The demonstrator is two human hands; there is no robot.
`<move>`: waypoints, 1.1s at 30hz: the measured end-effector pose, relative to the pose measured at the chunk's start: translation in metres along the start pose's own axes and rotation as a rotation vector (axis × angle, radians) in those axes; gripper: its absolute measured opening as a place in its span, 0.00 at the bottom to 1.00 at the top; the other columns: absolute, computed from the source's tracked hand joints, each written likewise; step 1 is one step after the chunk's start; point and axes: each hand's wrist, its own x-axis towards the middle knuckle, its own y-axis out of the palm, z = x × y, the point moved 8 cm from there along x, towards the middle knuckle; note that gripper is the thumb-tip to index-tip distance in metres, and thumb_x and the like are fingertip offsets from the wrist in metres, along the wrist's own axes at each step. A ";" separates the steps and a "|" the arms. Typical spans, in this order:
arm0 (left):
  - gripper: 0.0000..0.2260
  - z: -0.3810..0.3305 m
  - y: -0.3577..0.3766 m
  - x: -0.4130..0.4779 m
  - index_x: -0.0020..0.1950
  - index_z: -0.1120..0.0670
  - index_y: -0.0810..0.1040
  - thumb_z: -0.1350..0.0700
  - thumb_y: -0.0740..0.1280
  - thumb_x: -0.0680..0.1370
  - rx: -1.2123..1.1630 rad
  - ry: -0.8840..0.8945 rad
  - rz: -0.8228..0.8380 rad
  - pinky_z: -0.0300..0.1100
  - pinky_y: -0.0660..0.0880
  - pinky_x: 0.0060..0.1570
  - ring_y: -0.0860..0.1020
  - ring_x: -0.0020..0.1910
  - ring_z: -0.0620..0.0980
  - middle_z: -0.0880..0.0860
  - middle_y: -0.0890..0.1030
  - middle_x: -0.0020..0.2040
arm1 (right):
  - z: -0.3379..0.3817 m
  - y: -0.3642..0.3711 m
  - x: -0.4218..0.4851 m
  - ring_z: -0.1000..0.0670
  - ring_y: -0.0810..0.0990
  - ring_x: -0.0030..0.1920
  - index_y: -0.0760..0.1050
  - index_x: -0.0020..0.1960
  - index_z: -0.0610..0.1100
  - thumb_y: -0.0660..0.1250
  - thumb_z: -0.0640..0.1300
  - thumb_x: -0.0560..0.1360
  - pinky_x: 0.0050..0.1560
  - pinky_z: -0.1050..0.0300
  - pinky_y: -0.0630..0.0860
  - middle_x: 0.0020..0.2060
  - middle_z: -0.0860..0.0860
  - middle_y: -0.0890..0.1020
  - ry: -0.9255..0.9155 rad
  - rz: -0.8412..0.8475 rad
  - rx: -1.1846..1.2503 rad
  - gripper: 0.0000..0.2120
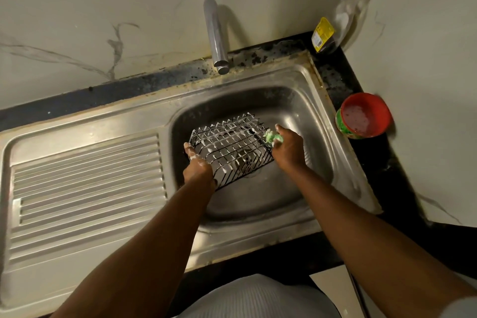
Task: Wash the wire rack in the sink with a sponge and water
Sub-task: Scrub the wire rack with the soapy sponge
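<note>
A black wire rack (229,147), flecked with white foam, is held tilted over the basin of the steel sink (320,111). My left hand (197,169) grips the rack's near left edge, with suds on its fingers. My right hand (286,148) holds a soapy green sponge (272,137) against the rack's right side. The chrome tap (216,33) stands behind the basin, and no water is seen running from it.
A ribbed steel drainboard (87,186) lies to the left of the basin. On the dark counter to the right stand a red tub of paste soap (362,116), a yellow-labelled bottle (324,36) and a clear pump dispenser (344,13). Marble-patterned walls close in behind and on the right.
</note>
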 end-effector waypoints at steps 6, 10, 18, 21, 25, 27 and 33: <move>0.46 -0.008 -0.009 -0.011 0.61 0.57 0.78 0.17 0.57 0.69 0.094 -0.032 -0.146 0.49 0.83 0.46 0.82 0.45 0.55 0.56 0.83 0.49 | -0.004 -0.002 -0.008 0.41 0.82 0.62 0.81 0.66 0.41 0.72 0.33 0.74 0.62 0.56 0.76 0.61 0.43 0.85 0.107 0.042 -0.104 0.21; 0.49 -0.009 -0.010 -0.011 0.66 0.56 0.78 0.16 0.54 0.68 0.144 -0.004 -0.151 0.53 0.84 0.50 0.82 0.46 0.56 0.56 0.83 0.51 | 0.021 0.003 -0.033 0.42 0.84 0.57 0.83 0.62 0.40 0.72 0.32 0.73 0.55 0.62 0.74 0.57 0.42 0.86 -0.021 0.057 -0.085 0.19; 0.46 -0.003 -0.011 -0.002 0.66 0.58 0.80 0.19 0.57 0.71 0.117 -0.030 -0.131 0.52 0.82 0.49 0.83 0.48 0.61 0.58 0.83 0.50 | 0.143 0.033 -0.124 0.47 0.78 0.56 0.82 0.63 0.42 0.65 0.33 0.76 0.57 0.57 0.76 0.57 0.46 0.82 -0.697 0.219 0.024 0.17; 0.45 -0.004 -0.009 -0.011 0.72 0.56 0.75 0.20 0.56 0.73 0.071 -0.065 -0.084 0.49 0.80 0.43 0.78 0.39 0.56 0.55 0.76 0.42 | 0.101 0.025 -0.096 0.48 0.79 0.54 0.82 0.61 0.45 0.64 0.33 0.75 0.54 0.56 0.78 0.56 0.48 0.82 -0.599 0.139 -0.014 0.18; 0.46 -0.004 -0.011 -0.012 0.71 0.56 0.75 0.19 0.57 0.72 0.060 -0.074 -0.090 0.49 0.82 0.43 0.78 0.38 0.54 0.54 0.76 0.40 | 0.010 -0.001 -0.032 0.42 0.84 0.49 0.83 0.56 0.41 0.67 0.30 0.71 0.51 0.58 0.78 0.50 0.43 0.86 -0.114 -0.089 -0.026 0.16; 0.47 -0.003 -0.010 -0.011 0.72 0.57 0.75 0.19 0.57 0.72 0.049 -0.083 -0.085 0.52 0.82 0.48 0.74 0.36 0.54 0.54 0.73 0.39 | -0.016 -0.002 -0.008 0.40 0.85 0.50 0.84 0.57 0.41 0.70 0.31 0.70 0.48 0.60 0.74 0.50 0.42 0.87 0.078 -0.084 -0.031 0.17; 0.48 -0.004 -0.014 -0.006 0.76 0.55 0.70 0.19 0.55 0.72 0.114 -0.031 -0.096 0.51 0.80 0.45 0.75 0.40 0.55 0.54 0.73 0.43 | -0.027 0.018 0.033 0.43 0.83 0.61 0.83 0.63 0.43 0.74 0.35 0.72 0.58 0.58 0.78 0.60 0.44 0.85 0.262 0.096 -0.030 0.19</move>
